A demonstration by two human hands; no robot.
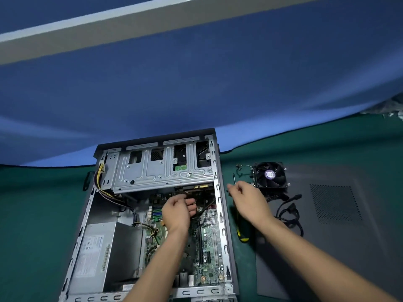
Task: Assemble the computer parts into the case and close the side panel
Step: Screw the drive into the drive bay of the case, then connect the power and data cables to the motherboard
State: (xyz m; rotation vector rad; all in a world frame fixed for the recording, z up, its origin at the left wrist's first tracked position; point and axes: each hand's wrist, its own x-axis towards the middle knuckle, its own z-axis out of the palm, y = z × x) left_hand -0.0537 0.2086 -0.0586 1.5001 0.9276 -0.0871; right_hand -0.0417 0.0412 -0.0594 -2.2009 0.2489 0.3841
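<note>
The open computer case (220, 192) lies flat on the green table. Inside are a green motherboard (207, 243), a silver power supply (104, 251) and a metal drive cage (163, 168). My left hand (176, 212) reaches in just below the cage, its fingers curled round a black cable (204, 211). My right hand (246, 200) hovers outside the case's right wall with curled fingers, pinching a small dark part (228, 190) at the fingertips. The cooler fan (271, 174) and the dark side panel (335, 203) lie to the right.
A screwdriver lies beneath my right hand, its shaft (234, 178) pointing away and its yellow-black handle (242, 235) nearer me. Loose black cables (287, 211) are coiled on the side panel. A blue cloth wall (196, 83) rises behind the table.
</note>
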